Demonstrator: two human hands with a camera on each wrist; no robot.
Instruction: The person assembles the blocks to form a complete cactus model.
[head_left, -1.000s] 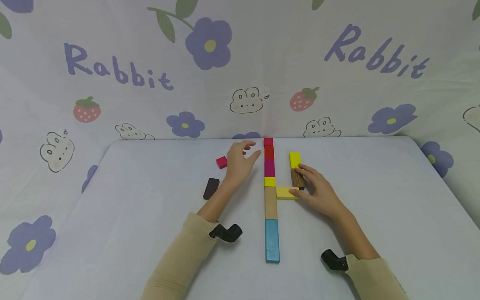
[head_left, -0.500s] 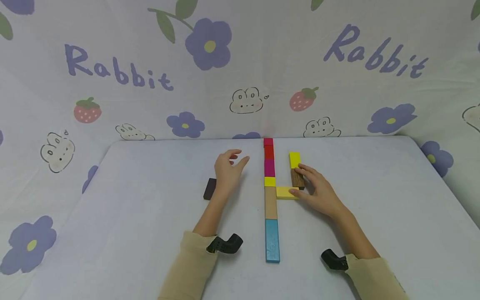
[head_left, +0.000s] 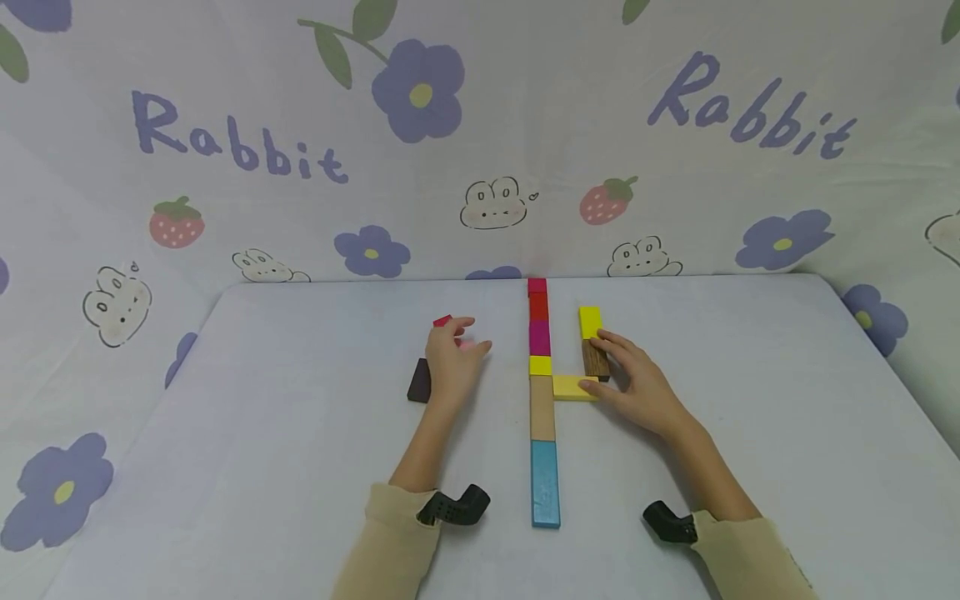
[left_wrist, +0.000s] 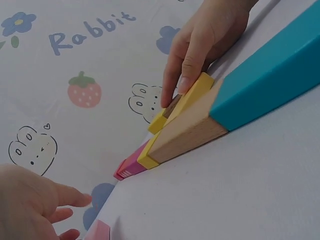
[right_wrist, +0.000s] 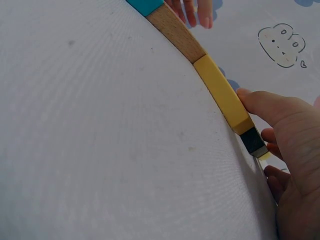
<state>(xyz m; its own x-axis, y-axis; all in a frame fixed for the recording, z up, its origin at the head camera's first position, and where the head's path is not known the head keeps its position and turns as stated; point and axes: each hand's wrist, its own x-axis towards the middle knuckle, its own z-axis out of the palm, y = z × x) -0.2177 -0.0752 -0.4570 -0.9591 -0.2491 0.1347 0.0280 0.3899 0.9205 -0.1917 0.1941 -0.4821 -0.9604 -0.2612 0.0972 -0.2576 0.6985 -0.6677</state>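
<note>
My left hand (head_left: 453, 367) is spread left of the block column, thumb apart from the fingers. A pink block (left_wrist: 100, 231) lies just beyond its fingertips in the left wrist view. Partly hidden behind that hand are a red block (head_left: 442, 320) and a dark block (head_left: 419, 383). My right hand (head_left: 637, 383) lays its thumb tip on the end of a yellow block (head_left: 570, 387) that juts right from the column. Its fingertips touch a brown striped block (head_left: 595, 358). Beyond this sits another yellow block (head_left: 590, 322), in line with the brown one.
Down the table's middle runs a column: a blue block (head_left: 545, 483) nearest, then a plain wood block (head_left: 542, 408), a small yellow block (head_left: 540, 365), a magenta block (head_left: 539, 338), and red ones. A printed cloth (head_left: 300, 100) stands behind the white tabletop (head_left: 262, 433).
My left hand has moved left and toward me, away from the column's far end, with the fingers still apart. The right hand and the blocks in the column stay where they were.
</note>
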